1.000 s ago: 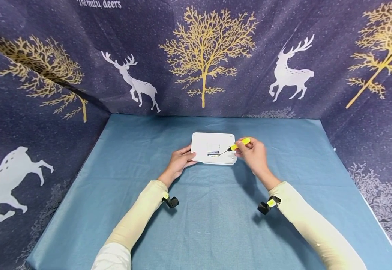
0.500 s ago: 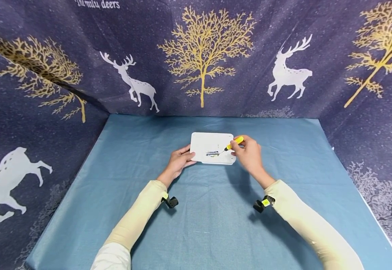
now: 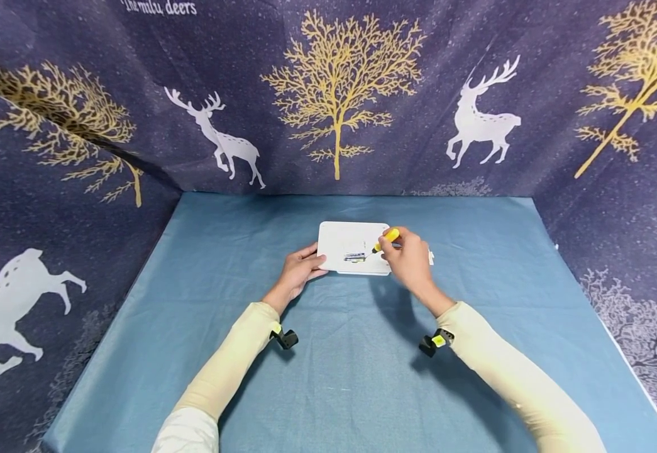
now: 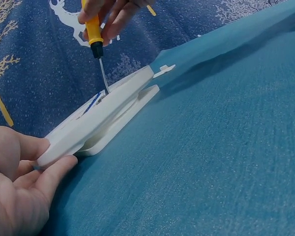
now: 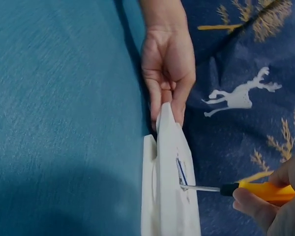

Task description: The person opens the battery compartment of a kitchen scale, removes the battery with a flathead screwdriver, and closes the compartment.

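Toward 12 o'clock over the blue table [image 3: 328,377] is the tilted white device [image 3: 342,236], its 8 o'clock edge pinched by the left hand [image 3: 298,269]. The right hand [image 3: 410,261], grasping the yellow screwdriver [image 3: 386,240], has slid toward 9 o'clock, steepening the handle and uncovering a small white piece [image 3: 431,258] at 3 o'clock. The tip stays at what looks like a battery [image 3: 354,257] in its slot, so the work holds to one spot.
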The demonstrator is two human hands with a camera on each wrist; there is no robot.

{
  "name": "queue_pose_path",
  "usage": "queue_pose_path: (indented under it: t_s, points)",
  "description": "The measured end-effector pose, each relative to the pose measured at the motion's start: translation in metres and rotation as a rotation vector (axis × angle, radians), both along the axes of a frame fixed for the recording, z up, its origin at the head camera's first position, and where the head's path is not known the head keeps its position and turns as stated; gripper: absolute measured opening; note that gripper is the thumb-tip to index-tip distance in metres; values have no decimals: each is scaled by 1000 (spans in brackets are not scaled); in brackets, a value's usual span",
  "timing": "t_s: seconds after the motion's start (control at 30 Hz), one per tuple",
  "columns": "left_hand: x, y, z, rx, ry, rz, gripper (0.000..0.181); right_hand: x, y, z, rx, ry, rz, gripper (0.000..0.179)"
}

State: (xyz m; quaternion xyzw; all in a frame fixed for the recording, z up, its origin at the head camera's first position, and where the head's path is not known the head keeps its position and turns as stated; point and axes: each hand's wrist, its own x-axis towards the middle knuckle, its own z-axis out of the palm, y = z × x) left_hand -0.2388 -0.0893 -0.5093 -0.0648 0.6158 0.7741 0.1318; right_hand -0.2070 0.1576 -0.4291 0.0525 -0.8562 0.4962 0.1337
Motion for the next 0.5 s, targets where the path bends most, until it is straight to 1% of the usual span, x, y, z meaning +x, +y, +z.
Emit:
queue_pose_path:
  t_s: [0.13,0.27,0.5]
  points:
    - [0,0,1,-1,-2,1,58,-6,9,-5,-153,-73,-9,20]
    - [0,0,2,-2,3,4,58,-9,16,-8,-260,-133,-21,23]
    - [0,1,0,-5,8,3,58,-11,26,-14,-384,-203,-31,27]
